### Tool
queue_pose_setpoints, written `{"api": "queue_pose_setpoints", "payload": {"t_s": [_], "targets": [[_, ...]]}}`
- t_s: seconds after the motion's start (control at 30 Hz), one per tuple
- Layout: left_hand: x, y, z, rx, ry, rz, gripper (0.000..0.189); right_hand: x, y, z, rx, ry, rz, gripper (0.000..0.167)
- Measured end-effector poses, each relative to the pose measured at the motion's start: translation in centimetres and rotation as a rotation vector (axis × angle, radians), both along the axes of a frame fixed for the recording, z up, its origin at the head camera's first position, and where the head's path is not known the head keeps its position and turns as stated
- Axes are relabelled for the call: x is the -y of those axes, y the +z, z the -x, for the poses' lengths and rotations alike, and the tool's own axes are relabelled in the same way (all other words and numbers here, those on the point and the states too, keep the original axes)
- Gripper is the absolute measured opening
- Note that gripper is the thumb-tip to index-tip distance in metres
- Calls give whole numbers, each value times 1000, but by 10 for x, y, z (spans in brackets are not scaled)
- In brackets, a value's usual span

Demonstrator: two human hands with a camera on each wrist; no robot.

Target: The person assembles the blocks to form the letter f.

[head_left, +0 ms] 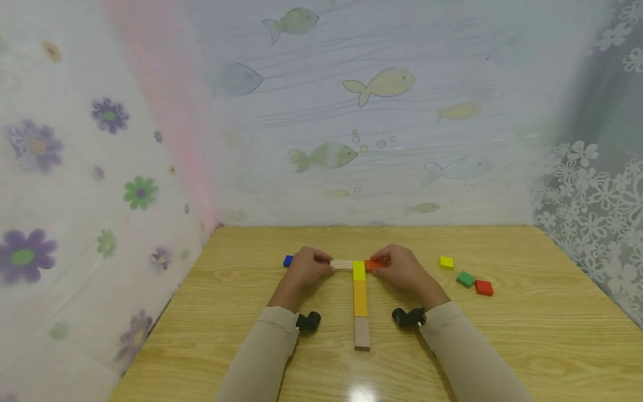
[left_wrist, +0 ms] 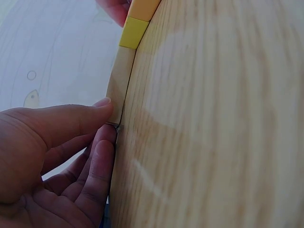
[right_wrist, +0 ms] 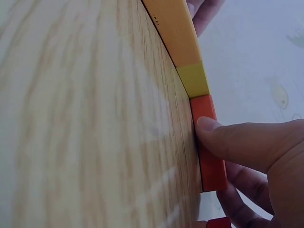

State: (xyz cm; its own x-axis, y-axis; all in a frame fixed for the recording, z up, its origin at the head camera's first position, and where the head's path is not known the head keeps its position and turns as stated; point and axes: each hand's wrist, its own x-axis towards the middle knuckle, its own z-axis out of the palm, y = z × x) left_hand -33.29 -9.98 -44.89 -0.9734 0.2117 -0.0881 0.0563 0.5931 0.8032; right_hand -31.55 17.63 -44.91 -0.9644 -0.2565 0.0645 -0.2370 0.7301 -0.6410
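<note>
On the table, wooden blocks form a T. Its stem runs from a yellow block (head_left: 359,271) through an orange block (head_left: 360,298) to a tan block (head_left: 361,333) nearest me. My left hand (head_left: 307,270) pinches the outer end of a pale wooden block (head_left: 342,265), the left arm of the T; its thumb shows on that block in the left wrist view. The right hand (head_left: 400,268) grips a red-orange block (right_wrist: 209,147) between thumb and fingers, lying against the yellow block's right side. Part of the red-orange block is hidden by fingers in the head view.
A blue block (head_left: 288,261) lies left of the left hand, partly hidden behind it. Off to the right lie a small yellow block (head_left: 446,263), a green block (head_left: 465,279) and a red block (head_left: 484,287). Patterned curtains (head_left: 372,123) border the wooden table (head_left: 241,301).
</note>
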Motion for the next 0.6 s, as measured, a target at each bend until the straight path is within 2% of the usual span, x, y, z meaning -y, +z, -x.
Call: {"api": "queue_pose_setpoints", "payload": {"t_s": [0.6], "targets": [[-1,1,-2,0,2,-5,29,0,1,-1,9,2,4,33]]}}
